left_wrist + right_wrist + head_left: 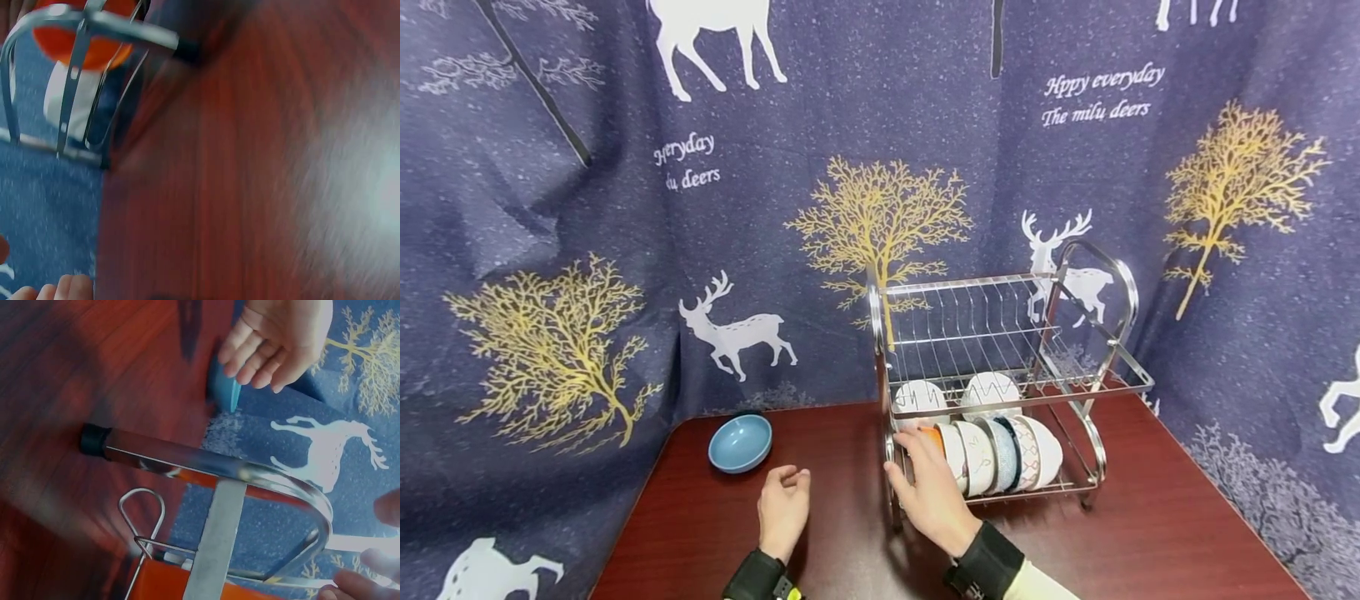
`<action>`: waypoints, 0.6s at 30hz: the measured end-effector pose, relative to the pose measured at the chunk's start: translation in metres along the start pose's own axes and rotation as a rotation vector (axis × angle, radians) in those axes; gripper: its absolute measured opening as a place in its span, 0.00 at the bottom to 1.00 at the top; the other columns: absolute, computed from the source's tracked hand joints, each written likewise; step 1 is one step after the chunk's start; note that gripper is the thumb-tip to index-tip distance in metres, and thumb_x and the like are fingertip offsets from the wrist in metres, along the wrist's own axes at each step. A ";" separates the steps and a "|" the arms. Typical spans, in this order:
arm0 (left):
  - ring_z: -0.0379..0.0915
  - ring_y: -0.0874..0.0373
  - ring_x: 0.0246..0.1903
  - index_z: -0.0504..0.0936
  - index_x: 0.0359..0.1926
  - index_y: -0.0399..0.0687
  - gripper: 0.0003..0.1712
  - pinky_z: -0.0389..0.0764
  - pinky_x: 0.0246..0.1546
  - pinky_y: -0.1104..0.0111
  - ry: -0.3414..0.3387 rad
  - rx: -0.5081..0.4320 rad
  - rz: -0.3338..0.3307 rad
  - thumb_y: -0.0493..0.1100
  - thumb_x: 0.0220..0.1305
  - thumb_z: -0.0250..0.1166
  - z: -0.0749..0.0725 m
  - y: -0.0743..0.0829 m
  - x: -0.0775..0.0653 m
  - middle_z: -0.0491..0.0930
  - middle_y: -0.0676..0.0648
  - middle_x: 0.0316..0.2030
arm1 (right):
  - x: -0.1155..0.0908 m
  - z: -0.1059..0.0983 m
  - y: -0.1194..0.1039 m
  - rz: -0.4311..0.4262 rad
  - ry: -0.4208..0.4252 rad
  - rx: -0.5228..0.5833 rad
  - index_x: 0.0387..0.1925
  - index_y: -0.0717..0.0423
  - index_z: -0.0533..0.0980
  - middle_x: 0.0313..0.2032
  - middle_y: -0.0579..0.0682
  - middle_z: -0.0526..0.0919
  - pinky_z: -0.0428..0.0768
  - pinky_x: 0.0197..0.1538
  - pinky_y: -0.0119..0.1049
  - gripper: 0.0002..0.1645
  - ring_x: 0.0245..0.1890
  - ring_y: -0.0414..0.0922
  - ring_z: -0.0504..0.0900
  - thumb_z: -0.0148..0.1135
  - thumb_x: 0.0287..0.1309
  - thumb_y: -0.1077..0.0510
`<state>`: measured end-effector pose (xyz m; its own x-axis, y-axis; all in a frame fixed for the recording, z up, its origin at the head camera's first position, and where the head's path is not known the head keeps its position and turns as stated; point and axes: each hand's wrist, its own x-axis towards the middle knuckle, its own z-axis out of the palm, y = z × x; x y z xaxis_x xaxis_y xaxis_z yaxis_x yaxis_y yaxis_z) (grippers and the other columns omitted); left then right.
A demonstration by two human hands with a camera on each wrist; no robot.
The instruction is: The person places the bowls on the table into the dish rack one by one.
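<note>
In the head view, my right hand (928, 492) is at the left end of a metal dish rack (1000, 408), its fingers extended beside an orange bowl (932, 436); whether they touch it cannot be told. Several patterned bowls (977, 454) stand on edge in a row on the lower tier. My left hand (785, 510) hovers over the table with loosely bent fingers and nothing in it. A blue bowl (741, 443) sits upright just beyond it. The right wrist view shows the left palm (287, 331), fingers relaxed, near that blue bowl (224, 387).
Two white dishes (921, 402) stand behind the bowl row. The rack's upper tier (977, 333) of wire slots overhangs the lower one. A dark red wooden table (842, 467) carries everything, and a blue curtain (820, 100) with deer and trees hangs behind it.
</note>
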<state>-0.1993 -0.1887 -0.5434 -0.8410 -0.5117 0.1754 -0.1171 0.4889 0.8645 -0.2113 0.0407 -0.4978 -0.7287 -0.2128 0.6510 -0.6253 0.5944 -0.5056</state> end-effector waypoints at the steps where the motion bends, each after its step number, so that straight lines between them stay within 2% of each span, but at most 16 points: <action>1: 0.82 0.50 0.32 0.77 0.48 0.33 0.17 0.78 0.34 0.61 0.000 -0.003 -0.013 0.41 0.62 0.63 -0.002 -0.002 0.003 0.83 0.37 0.38 | 0.000 0.001 -0.001 0.009 -0.003 -0.002 0.52 0.57 0.74 0.53 0.55 0.76 0.69 0.61 0.43 0.24 0.58 0.50 0.72 0.67 0.55 0.56; 5: 0.81 0.54 0.25 0.74 0.50 0.30 0.20 0.78 0.27 0.66 -0.003 -0.031 -0.078 0.42 0.63 0.61 -0.011 -0.011 0.017 0.81 0.32 0.40 | -0.001 0.004 -0.004 0.031 -0.014 0.004 0.53 0.58 0.73 0.51 0.53 0.76 0.71 0.59 0.43 0.24 0.55 0.48 0.74 0.67 0.55 0.56; 8: 0.79 0.55 0.21 0.72 0.51 0.27 0.21 0.79 0.22 0.68 -0.002 -0.125 -0.148 0.41 0.65 0.59 -0.017 -0.019 0.025 0.81 0.29 0.39 | -0.003 0.006 -0.006 0.044 -0.030 0.026 0.54 0.60 0.72 0.51 0.53 0.76 0.72 0.58 0.41 0.26 0.54 0.46 0.74 0.66 0.55 0.55; 12: 0.80 0.53 0.21 0.68 0.52 0.21 0.23 0.81 0.23 0.67 0.002 -0.250 -0.239 0.39 0.66 0.56 -0.024 -0.027 0.035 0.79 0.26 0.36 | -0.005 0.009 -0.005 0.033 -0.033 0.041 0.55 0.61 0.72 0.50 0.53 0.77 0.74 0.55 0.40 0.26 0.52 0.44 0.75 0.66 0.55 0.56; 18: 0.81 0.54 0.22 0.63 0.54 0.15 0.28 0.82 0.25 0.68 -0.019 -0.326 -0.317 0.40 0.67 0.55 -0.031 -0.041 0.046 0.74 0.21 0.40 | -0.007 0.012 -0.003 0.026 -0.022 0.024 0.53 0.63 0.72 0.47 0.53 0.78 0.76 0.49 0.39 0.22 0.48 0.44 0.76 0.63 0.58 0.59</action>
<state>-0.2164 -0.2542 -0.5565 -0.8003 -0.5858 -0.1280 -0.2007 0.0605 0.9778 -0.2076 0.0308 -0.5078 -0.7503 -0.2149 0.6253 -0.6127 0.5812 -0.5355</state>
